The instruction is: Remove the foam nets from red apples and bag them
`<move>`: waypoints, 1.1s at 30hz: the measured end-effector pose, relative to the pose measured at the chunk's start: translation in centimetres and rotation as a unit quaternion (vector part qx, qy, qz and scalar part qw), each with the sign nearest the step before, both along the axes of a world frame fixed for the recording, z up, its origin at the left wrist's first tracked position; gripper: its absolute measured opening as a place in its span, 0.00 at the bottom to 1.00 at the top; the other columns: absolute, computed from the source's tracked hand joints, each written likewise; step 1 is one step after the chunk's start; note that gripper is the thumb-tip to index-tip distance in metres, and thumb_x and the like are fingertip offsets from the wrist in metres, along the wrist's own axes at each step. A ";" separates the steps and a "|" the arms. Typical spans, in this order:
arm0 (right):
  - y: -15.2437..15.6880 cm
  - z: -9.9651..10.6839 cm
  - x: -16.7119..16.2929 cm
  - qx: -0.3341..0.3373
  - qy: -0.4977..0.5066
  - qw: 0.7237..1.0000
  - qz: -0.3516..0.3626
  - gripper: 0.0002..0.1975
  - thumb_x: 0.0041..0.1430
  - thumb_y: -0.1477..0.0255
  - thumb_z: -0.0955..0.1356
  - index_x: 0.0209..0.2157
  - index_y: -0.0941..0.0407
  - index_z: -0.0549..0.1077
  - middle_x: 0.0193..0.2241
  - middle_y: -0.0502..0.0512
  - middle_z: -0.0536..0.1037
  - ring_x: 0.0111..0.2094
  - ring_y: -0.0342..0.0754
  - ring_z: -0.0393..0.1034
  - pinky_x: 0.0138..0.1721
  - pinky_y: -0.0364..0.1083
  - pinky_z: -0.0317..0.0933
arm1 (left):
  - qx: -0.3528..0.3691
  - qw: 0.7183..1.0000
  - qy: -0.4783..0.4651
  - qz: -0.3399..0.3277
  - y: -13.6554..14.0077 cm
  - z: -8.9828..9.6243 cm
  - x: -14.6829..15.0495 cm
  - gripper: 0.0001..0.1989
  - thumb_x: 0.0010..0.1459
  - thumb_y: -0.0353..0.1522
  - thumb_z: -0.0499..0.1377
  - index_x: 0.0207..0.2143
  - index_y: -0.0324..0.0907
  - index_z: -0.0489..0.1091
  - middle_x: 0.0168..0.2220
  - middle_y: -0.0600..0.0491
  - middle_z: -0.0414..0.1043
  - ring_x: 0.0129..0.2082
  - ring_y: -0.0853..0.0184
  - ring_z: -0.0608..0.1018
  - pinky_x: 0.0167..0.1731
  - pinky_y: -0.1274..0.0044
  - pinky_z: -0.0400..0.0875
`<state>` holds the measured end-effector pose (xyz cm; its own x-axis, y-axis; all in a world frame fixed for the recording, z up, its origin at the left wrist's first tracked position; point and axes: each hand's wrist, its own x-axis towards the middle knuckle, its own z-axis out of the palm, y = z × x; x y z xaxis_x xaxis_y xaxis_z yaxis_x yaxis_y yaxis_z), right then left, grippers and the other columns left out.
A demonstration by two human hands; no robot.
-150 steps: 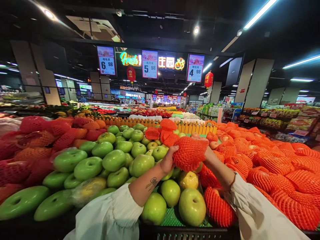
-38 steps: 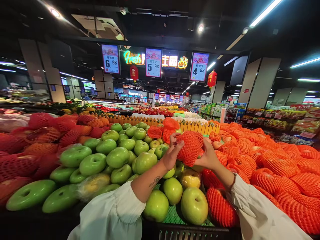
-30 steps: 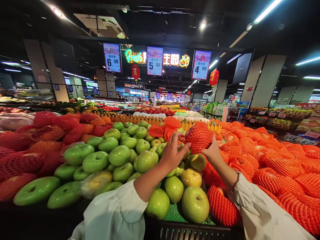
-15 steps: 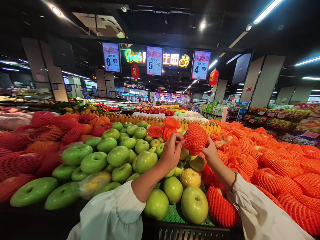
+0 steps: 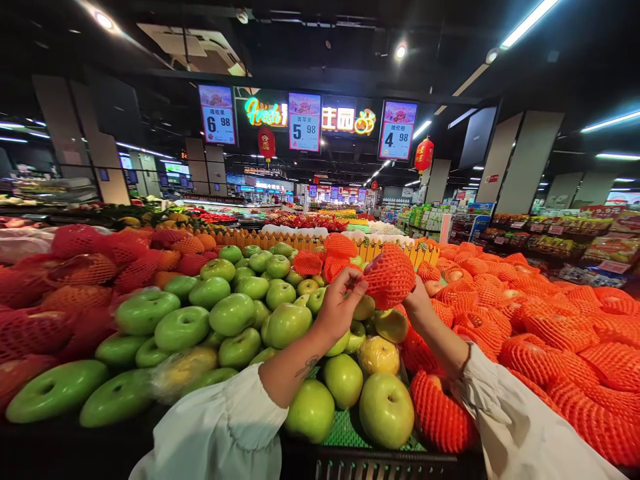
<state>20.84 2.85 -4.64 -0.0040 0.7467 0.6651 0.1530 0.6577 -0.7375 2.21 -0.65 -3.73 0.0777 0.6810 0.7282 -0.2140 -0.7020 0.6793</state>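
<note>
Between my two hands, above the pile of green apples, is a fruit in a red foam net; the net covers most of it, so its kind is hidden. My left hand pinches the net's left side between thumb and fingers. At its right side my right hand is closed around it, its fingertips mostly hidden behind. Beyond the left hand lie several red foam nets on the apples. Below my wrists sit green apples and a yellowish apple in clear wrap.
Many green apples spread to the left. Red-netted fruit heaps on the right, and more netted fruit lies far left. A black crate rim runs along the front; a low yellow picket fence stands behind the apples.
The view has shifted slightly, so the scene sits a little further left. Both hands keep hold of the netted fruit, almost unmoved.
</note>
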 end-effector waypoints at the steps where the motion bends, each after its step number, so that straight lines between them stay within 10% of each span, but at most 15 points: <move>1: -0.1 0.0 -0.1 -0.013 0.013 1.000 0.012 0.22 0.43 0.57 0.73 0.35 0.58 0.69 0.38 0.57 0.76 0.40 0.50 0.71 0.47 0.52 0.71 | -0.007 1.000 -0.016 -0.013 -0.1 0.2 0.0 0.19 0.60 0.48 0.63 0.33 0.41 0.66 0.31 0.54 0.66 0.33 0.68 0.68 0.36 0.78 0.64; 5: -0.8 0.4 -0.5 -0.034 0.042 0.999 0.009 0.22 0.35 0.61 0.75 0.26 0.57 0.63 0.35 0.56 0.75 0.38 0.48 0.68 0.46 0.50 0.70 | -0.040 0.998 -0.030 -0.036 -0.6 0.6 -0.1 0.24 0.55 0.53 0.65 0.31 0.41 0.65 0.27 0.55 0.62 0.28 0.70 0.64 0.31 0.78 0.61; 14: -2.6 1.5 -1.4 -0.088 0.015 0.995 0.041 0.39 0.28 0.62 0.77 0.45 0.58 0.66 0.49 0.63 0.76 0.48 0.55 0.74 0.56 0.55 0.68 | -0.006 0.998 -0.049 0.031 -0.2 0.3 -0.1 0.24 0.61 0.52 0.61 0.30 0.41 0.62 0.26 0.56 0.59 0.28 0.71 0.63 0.29 0.78 0.60; 24: -3.3 1.9 -1.7 -0.089 -0.002 0.995 -0.035 0.39 0.23 0.63 0.77 0.42 0.57 0.66 0.44 0.61 0.77 0.45 0.55 0.74 0.50 0.54 0.71 | 0.155 0.957 0.165 0.181 -0.8 -0.1 -1.1 0.11 0.66 0.38 0.57 0.35 0.41 0.63 0.27 0.56 0.65 0.27 0.70 0.67 0.31 0.76 0.58; 33: -1.8 0.4 -0.6 0.020 -0.084 0.996 -0.036 0.39 0.34 0.51 0.76 0.46 0.58 0.67 0.45 0.62 0.75 0.47 0.55 0.73 0.50 0.55 0.70 | 0.029 0.998 0.011 0.053 -0.1 -0.6 -0.4 0.18 0.69 0.44 0.53 0.31 0.42 0.58 0.27 0.56 0.57 0.28 0.70 0.62 0.29 0.76 0.58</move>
